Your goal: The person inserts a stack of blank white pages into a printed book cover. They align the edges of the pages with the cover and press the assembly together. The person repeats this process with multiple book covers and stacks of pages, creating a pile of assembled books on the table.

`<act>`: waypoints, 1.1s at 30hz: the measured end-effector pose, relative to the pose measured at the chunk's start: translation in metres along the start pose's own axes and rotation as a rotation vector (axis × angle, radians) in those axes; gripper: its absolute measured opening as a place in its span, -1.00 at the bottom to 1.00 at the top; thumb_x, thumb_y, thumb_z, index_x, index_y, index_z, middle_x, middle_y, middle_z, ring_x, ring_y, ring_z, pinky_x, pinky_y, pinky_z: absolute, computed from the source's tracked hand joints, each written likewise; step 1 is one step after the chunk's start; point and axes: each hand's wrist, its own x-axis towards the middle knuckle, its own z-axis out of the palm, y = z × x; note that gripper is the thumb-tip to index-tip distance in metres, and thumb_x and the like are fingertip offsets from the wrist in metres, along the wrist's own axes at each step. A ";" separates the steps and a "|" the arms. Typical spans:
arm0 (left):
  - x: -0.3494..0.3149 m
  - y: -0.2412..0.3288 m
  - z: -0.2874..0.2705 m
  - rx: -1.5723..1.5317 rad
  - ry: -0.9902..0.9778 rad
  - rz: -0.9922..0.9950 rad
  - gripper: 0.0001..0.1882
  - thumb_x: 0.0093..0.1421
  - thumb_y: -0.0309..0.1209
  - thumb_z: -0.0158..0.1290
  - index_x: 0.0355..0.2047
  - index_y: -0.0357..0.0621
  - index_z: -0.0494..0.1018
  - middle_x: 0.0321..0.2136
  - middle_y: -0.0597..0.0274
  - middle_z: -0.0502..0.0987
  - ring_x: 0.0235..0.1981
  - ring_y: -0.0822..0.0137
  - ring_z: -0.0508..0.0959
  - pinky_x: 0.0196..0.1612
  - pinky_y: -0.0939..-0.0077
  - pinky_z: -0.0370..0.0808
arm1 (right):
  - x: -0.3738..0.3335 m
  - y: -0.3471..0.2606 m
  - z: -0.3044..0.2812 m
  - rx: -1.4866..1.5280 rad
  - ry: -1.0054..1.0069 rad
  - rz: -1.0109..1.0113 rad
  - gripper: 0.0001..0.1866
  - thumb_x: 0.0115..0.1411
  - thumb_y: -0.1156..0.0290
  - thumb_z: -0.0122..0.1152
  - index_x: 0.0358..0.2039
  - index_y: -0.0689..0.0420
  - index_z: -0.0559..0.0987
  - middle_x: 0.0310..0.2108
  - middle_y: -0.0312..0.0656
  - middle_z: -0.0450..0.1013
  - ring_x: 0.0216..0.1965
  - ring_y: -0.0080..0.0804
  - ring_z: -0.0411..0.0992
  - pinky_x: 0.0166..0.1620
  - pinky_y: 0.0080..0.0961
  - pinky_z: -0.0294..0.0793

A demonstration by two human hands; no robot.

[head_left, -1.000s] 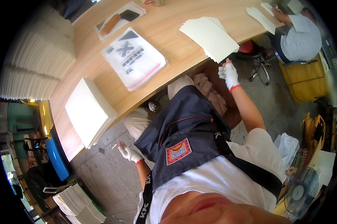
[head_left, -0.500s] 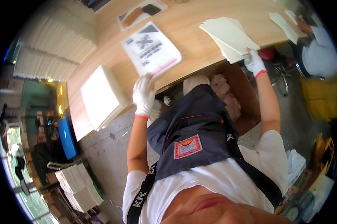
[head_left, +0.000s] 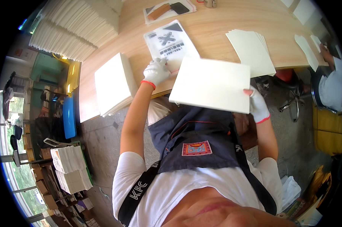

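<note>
Both my hands wear white gloves with red cuffs. My right hand (head_left: 256, 104) grips the right edge of a large cream-white sheet (head_left: 210, 84) held flat above the wooden table's (head_left: 224, 19) near edge. My left hand (head_left: 156, 70) rests at the sheet's left corner, on the lower edge of a printed black-and-white stack (head_left: 170, 43). Whether the left fingers pinch the sheet is hidden. A fanned pile of cream sheets (head_left: 252, 50) lies to the right on the table, and a thick white stack (head_left: 114, 83) sits to the left.
Tall rows of white sheets (head_left: 72, 26) line the table's far left. Another person (head_left: 331, 85) sits at the right end with loose sheets (head_left: 307, 51). A tray with brown and black items (head_left: 169, 9) lies at the far edge. More paper stacks (head_left: 68, 168) stand on the floor at left.
My right hand has lifted one cream sheet off the fanned pile and carried it left over the table edge. My left hand rose from beside my lap to the printed stack.
</note>
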 end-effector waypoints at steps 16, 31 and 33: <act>0.010 0.000 0.000 0.083 -0.059 -0.080 -0.66 0.00 -0.34 0.03 -0.16 0.04 0.36 -0.14 0.17 0.41 -0.08 0.11 0.43 -0.13 0.25 0.45 | -0.006 0.034 0.018 0.222 0.049 0.101 -0.47 0.12 0.43 0.02 0.11 0.30 0.22 -0.02 -0.04 0.37 -0.14 -0.35 0.48 -0.24 -0.61 0.56; -0.012 -0.017 -0.014 -0.786 0.247 0.088 -0.64 -0.02 -0.67 -0.14 -0.25 -0.02 0.45 -0.41 0.18 0.46 -0.46 0.33 0.48 -0.33 0.40 0.47 | 0.009 0.083 0.055 0.442 0.215 -0.056 -0.68 0.22 0.46 -0.03 0.00 0.13 0.33 -0.18 -0.25 0.42 -0.35 -0.57 0.45 -0.52 -0.70 0.48; -0.013 -0.022 -0.008 -0.762 0.294 0.147 -0.65 -0.03 -0.68 -0.13 -0.25 -0.04 0.44 -0.42 0.19 0.45 -0.47 0.34 0.48 -0.35 0.41 0.45 | 0.006 0.083 0.067 0.375 0.193 -0.086 -0.71 0.22 0.44 -0.04 -0.03 0.13 0.33 -0.24 -0.26 0.42 -0.47 -0.60 0.42 -0.59 -0.73 0.41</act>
